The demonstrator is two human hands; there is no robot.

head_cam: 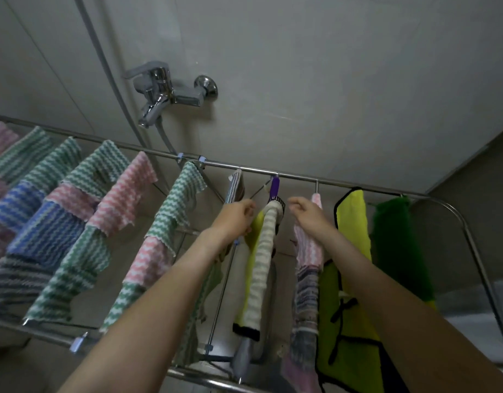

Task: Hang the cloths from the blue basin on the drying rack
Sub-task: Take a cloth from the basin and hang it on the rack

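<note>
A cream ribbed cloth (263,265) with a yellow underside and a black hem hangs over a middle rod of the steel drying rack (358,185). My left hand (236,219) is at its left edge near the top, fingers curled and pinching the yellow side. To the cloth's right, my right hand (310,214) hovers with loosely curled fingers, a small gap away and holding nothing. A purple cloth (274,188) hangs just behind the cream one. The blue basin is out of view.
Several zigzag cloths in green, pink and blue (102,211) fill the rack's left rods. A pink striped cloth (308,256), a lime cloth (352,222) and a dark green cloth (395,236) hang to the right. A chrome tap (159,92) juts from the wall above.
</note>
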